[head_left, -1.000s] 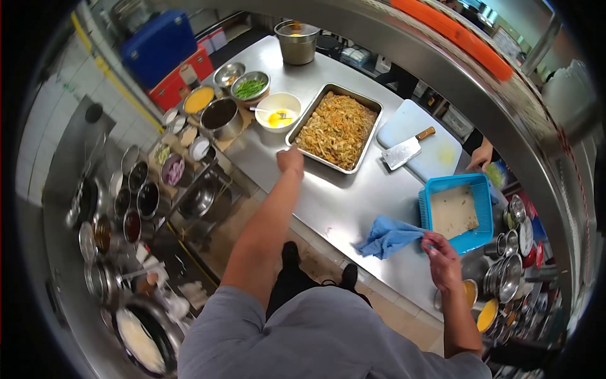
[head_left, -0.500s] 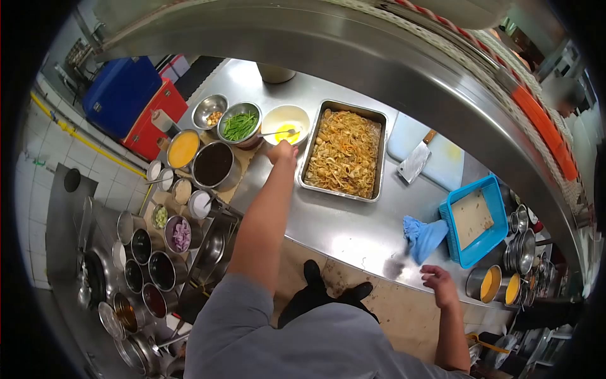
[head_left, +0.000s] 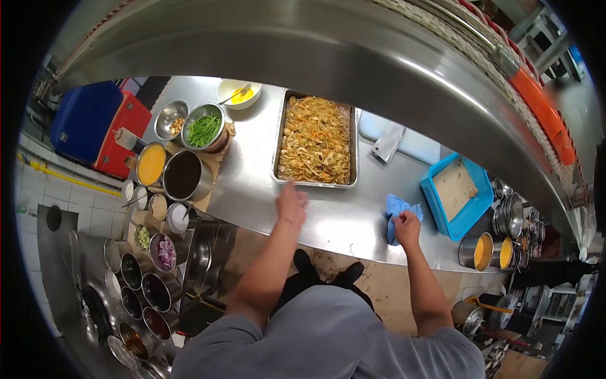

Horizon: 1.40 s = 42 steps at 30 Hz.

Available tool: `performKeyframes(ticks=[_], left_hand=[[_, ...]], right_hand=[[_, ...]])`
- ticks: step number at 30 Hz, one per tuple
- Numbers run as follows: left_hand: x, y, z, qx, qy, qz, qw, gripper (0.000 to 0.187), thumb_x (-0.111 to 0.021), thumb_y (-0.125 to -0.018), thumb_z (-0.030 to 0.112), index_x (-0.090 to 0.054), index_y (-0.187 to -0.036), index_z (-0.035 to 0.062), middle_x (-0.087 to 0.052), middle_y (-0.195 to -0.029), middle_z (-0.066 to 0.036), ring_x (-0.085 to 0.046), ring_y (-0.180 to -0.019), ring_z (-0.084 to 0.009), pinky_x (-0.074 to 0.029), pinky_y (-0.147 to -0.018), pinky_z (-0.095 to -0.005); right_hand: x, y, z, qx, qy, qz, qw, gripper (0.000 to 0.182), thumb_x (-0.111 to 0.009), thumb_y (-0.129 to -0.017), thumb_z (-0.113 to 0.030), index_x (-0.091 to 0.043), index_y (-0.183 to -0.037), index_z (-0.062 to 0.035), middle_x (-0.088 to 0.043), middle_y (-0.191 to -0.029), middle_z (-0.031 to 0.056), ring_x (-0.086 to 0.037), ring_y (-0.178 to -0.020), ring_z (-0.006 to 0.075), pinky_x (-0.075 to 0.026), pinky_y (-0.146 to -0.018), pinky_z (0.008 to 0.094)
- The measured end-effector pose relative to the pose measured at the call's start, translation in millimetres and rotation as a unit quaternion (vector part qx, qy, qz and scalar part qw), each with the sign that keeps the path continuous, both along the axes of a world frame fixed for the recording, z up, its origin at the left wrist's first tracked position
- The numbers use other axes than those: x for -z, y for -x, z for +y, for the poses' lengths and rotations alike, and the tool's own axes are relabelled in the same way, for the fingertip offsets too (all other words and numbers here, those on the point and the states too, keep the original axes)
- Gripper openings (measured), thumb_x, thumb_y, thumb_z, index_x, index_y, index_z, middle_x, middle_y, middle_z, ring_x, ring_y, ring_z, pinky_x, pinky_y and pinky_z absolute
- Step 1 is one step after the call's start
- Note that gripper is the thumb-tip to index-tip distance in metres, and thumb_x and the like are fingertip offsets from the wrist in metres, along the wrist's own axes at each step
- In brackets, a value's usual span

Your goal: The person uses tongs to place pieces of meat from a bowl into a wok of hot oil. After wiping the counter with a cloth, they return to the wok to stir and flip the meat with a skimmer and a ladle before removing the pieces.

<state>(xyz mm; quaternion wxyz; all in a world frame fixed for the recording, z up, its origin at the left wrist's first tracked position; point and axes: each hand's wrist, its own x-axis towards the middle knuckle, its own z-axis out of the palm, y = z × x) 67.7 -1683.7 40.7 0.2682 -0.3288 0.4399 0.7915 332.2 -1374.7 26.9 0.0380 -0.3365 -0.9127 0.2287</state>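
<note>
My left hand point(head_left: 291, 205) is over the steel counter, at the front edge of a metal tray point(head_left: 275, 170) full of cooked noodles point(head_left: 319, 139). Its slightly blurred fingers are apart and hold nothing. My right hand point(head_left: 409, 227) has its fingers closed at a crumpled blue cloth point(head_left: 394, 206), partly covering it. At the back of the counter stands a pale bowl point(head_left: 254, 96) of yellow liquid, a utensil resting on its rim. A cleaver point(head_left: 387, 144) lies by a white cutting board point(head_left: 420, 146), its handle hidden by the overhead shelf.
Right of the cloth sits a blue plastic basket point(head_left: 435, 201). Bowls of green vegetables point(head_left: 203, 129), a pot of dark sauce point(head_left: 183, 175) and several containers line the left. Across the top runs a steel shelf point(head_left: 252, 47). Pots of yellow liquid point(head_left: 483, 251) stand at right.
My left hand has left the utensil at the bowl and come back toward me, before the tray. My right hand has moved forward onto the blue cloth. The whole view has shifted.
</note>
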Motion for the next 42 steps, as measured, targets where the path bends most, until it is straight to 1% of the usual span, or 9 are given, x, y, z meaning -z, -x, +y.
performKeyframes(ticks=[4,7,15,18,24,26,32,41,42], left_hand=[[-5.4,-10.2,52.5,0.020,-0.079,-0.071,0.994,0.061,-0.068,-0.100,0.035,-0.045,-0.141,-0.0056,-0.052,-0.127,-0.021,-0.066,-0.099,-0.0345,-0.062,-0.071,-0.0404],[-7.6,0.0,71.2,-0.046,-0.011,-0.065,0.997,0.053,-0.060,-0.102,0.025,-0.043,-0.141,-0.0061,-0.051,-0.133,-0.022,-0.065,-0.109,-0.0389,-0.066,-0.074,-0.0426],[10.0,53.4,155.8,-0.156,-0.102,-0.104,0.977,0.053,-0.055,-0.103,0.022,-0.039,-0.145,-0.0056,-0.050,-0.138,-0.023,-0.065,-0.109,-0.0403,-0.065,-0.086,-0.0475],[21.3,69.9,177.5,-0.029,-0.214,-0.026,0.976,0.059,-0.056,-0.105,0.034,-0.038,-0.148,-0.0022,-0.050,-0.142,-0.019,-0.064,-0.114,-0.0377,-0.058,-0.099,-0.0542],[-16.0,81.5,145.6,-0.038,0.144,-0.051,0.988,0.074,-0.061,-0.101,0.047,-0.042,-0.144,-0.0104,-0.053,-0.143,-0.020,-0.061,-0.120,-0.0301,-0.052,-0.099,-0.0406],[10.7,96.2,142.9,-0.105,0.051,-0.073,0.990,0.053,-0.058,-0.105,0.033,-0.049,-0.131,-0.0133,-0.062,-0.125,-0.022,-0.068,-0.099,-0.0288,-0.059,-0.079,-0.0360],[10.4,112.6,171.7,-0.079,-0.091,-0.099,0.988,0.036,-0.041,-0.108,0.016,-0.045,-0.139,-0.0011,-0.058,-0.118,-0.017,-0.065,-0.104,-0.0270,-0.059,-0.099,-0.0440],[9.9,121.1,191.4,0.142,-0.092,0.020,0.985,0.032,-0.055,-0.106,0.029,-0.052,-0.123,0.0019,-0.057,-0.102,-0.012,-0.060,-0.083,-0.0211,-0.061,-0.082,-0.0423],[8.3,112.4,182.4,0.141,-0.092,0.019,0.985,0.032,-0.055,-0.106,0.029,-0.052,-0.123,0.0019,-0.057,-0.102,-0.012,-0.060,-0.083,-0.0211,-0.061,-0.082,-0.0423]], right_hand=[[-39.4,12.8,17.8,0.078,0.082,0.116,0.987,0.015,-0.067,-0.088,-0.009,-0.062,-0.101,-0.0042,-0.067,-0.099,0.0124,-0.066,-0.089,0.0274,-0.052,-0.074,0.0407],[-104.4,5.9,14.9,0.171,0.529,0.378,0.740,0.036,-0.054,-0.101,-0.021,-0.055,-0.135,-0.0082,-0.062,-0.136,0.0104,-0.062,-0.121,0.0279,-0.050,-0.098,0.0511],[-228.8,-21.5,-58.9,0.129,0.615,0.478,0.613,0.056,-0.045,-0.105,-0.025,-0.035,-0.157,-0.0067,-0.051,-0.152,0.0191,-0.052,-0.139,0.0361,-0.046,-0.113,0.0526],[-217.4,-47.3,-51.4,0.104,0.666,0.478,0.563,0.053,-0.044,-0.106,-0.024,-0.037,-0.155,-0.0067,-0.052,-0.151,0.0197,-0.054,-0.136,0.0365,-0.046,-0.113,0.0534],[-248.3,-63.8,-63.3,0.049,0.692,0.474,0.542,0.050,-0.046,-0.106,-0.026,-0.040,-0.151,-0.0023,-0.053,-0.149,0.0209,-0.056,-0.134,0.0382,-0.047,-0.110,0.0552],[-261.3,-66.2,-64.1,0.032,0.681,0.467,0.563,0.052,-0.046,-0.106,-0.027,-0.039,-0.151,-0.0014,-0.053,-0.149,0.0210,-0.055,-0.135,0.0382,-0.046,-0.112,0.0552],[-282.7,-69.3,-78.9,0.077,0.616,0.499,0.604,0.058,-0.048,-0.106,-0.027,-0.034,-0.156,-0.0005,-0.051,-0.152,0.0211,-0.052,-0.138,0.0376,-0.040,-0.117,0.0544],[-232.4,-49.0,-56.6,0.110,0.609,0.513,0.595,0.044,-0.051,-0.106,-0.022,-0.046,-0.145,-0.0039,-0.061,-0.139,0.0156,-0.062,-0.125,0.0323,-0.047,-0.110,0.0492],[-197.6,-49.6,-34.3,0.139,0.553,0.491,0.659,0.043,-0.053,-0.105,-0.021,-0.047,-0.144,-0.0037,-0.063,-0.136,0.0143,-0.063,-0.120,0.0319,-0.047,-0.107,0.0475]])
